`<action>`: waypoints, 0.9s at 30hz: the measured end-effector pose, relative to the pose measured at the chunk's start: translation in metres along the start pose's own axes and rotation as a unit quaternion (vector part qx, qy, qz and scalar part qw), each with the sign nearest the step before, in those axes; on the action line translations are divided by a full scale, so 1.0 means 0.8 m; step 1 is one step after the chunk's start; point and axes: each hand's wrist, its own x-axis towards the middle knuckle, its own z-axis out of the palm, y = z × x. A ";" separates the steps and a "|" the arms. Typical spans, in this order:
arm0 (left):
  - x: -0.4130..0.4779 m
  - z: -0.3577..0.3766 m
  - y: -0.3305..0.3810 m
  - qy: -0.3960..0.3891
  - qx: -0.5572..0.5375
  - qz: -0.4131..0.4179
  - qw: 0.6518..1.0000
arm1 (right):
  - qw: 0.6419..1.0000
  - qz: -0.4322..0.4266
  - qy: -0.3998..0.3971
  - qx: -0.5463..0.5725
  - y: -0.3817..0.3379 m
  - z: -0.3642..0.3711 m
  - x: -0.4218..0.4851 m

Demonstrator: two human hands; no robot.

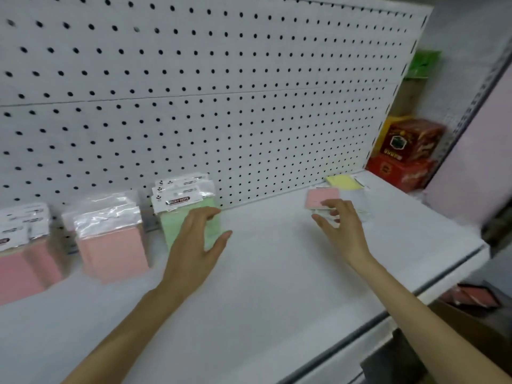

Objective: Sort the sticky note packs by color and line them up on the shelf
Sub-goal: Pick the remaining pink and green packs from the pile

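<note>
Bare shelf (263, 286) lay nearest, with both arms reaching over it. Left hand (198, 239) rested wide and relaxed, its fingers laid on the right side of the green packs (188, 217), which leaned on the pegboard (194, 92); it gripped nothing. To their left stood pink stacks (113, 245), lined up along the back. Right hand (339, 225) hovered farther right, fingers half curled over the near end of a loose pink pack (322, 198). Blur hid whether it had pinched the pack or only touched it. Just behind lay a yellow pack (342, 182), and past the shelf end stood red boxes (407, 153).

The step looked like fetching the stray pink pack. Done well, it would call for a firm pinch across the pack's edges rather than on slippery film, then a lift clear of the yellow pack. The carry would go past the green packs to the pink stacks, with the pack set upright and flush with them.
</note>
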 end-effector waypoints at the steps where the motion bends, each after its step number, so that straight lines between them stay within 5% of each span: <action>1: 0.012 0.028 0.010 -0.022 -0.010 -0.020 1.000 | 1.000 0.005 -0.001 0.001 0.023 -0.020 0.009; 8: 0.113 0.196 0.104 -0.126 -0.164 -0.280 0.937 | 0.993 0.103 -0.032 -0.041 0.145 -0.117 0.076; 16: 0.152 0.297 0.118 -0.113 0.072 -0.316 0.939 | 0.976 0.165 -0.044 -0.137 0.144 -0.078 0.125; 27: 0.139 0.323 0.120 0.001 0.061 -0.283 0.957 | 0.991 0.126 -0.011 -0.032 0.147 -0.072 0.122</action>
